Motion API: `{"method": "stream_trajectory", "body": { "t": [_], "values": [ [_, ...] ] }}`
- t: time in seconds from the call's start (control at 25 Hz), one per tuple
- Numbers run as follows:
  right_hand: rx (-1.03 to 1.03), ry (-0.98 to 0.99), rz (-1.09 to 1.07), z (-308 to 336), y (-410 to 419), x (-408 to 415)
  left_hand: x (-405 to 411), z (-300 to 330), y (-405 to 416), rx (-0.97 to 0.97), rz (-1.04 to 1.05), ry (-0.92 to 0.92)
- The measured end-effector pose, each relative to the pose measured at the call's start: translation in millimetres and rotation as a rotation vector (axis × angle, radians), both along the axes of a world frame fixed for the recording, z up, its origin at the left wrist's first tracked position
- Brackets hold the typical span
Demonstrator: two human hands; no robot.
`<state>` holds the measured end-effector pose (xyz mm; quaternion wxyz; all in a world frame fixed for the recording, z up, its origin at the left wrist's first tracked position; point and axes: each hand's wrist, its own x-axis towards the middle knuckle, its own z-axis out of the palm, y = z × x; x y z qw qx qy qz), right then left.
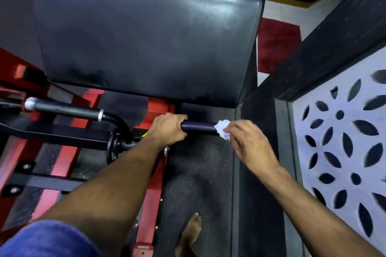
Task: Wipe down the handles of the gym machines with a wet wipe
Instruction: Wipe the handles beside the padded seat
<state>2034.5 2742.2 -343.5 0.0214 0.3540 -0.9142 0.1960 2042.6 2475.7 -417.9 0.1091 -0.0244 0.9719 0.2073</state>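
A short black handle (198,126) sticks out to the right from the red machine, just below the big black pad. My left hand (167,129) grips the handle at its inner end. My right hand (243,137) pinches a crumpled white wet wipe (223,129) and holds it against the handle's outer tip. A second black handle (66,110) with a silver end cap points to the left, untouched.
The large black padded seat (146,33) hangs over the handles. The red frame (150,204) runs down the middle, on dark rubber floor (198,173). A white cut-out panel (344,142) with a black ledge stands close on the right. My bare foot (190,233) is below.
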Motion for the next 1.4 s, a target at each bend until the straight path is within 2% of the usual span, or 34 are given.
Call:
{"method": "stream_trajectory", "body": {
  "t": [0.16,0.2,0.36,0.48,0.6,0.8,0.92,1.0,1.12,1.24,1.32,1.4],
  "values": [
    [-0.081,-0.157,-0.250,-2,-24,-14,-5,-22,-12,0.073,-0.186,0.228],
    [-0.067,-0.167,-0.258,-3,-31,-15,-5,-29,-14,0.092,-0.230,0.312],
    [0.066,-0.033,-0.038,-10,-27,-7,-4,-42,-21,0.161,-0.316,0.535],
    [0.054,0.044,-0.146,-6,-12,-2,-5,-49,-23,0.202,-0.367,0.625],
    [0.021,0.086,-0.348,-12,-27,11,-4,-56,-23,0.221,-0.362,0.672],
    [0.115,0.149,-0.210,-38,-57,33,-8,-60,-25,0.235,-0.349,0.728],
    [0.114,0.239,-0.382,-28,-38,28,-6,-61,-23,0.219,-0.340,0.710],
    [0.096,0.191,-0.455,-30,-49,19,-3,-64,-25,0.213,-0.311,0.699],
    [0.084,0.168,-0.354,-38,-71,15,-5,-64,-23,0.219,-0.329,0.710],
    [0.047,0.262,-0.251,-39,-50,23,-8,-61,-25,0.243,-0.339,0.694],
    [-0.051,0.242,-0.421,-29,-37,24,-8,-63,-25,0.232,-0.339,0.694],
    [-0.260,0.066,-0.708,-24,-35,17,-8,-65,-26,0.229,-0.335,0.688]
  ]
}}
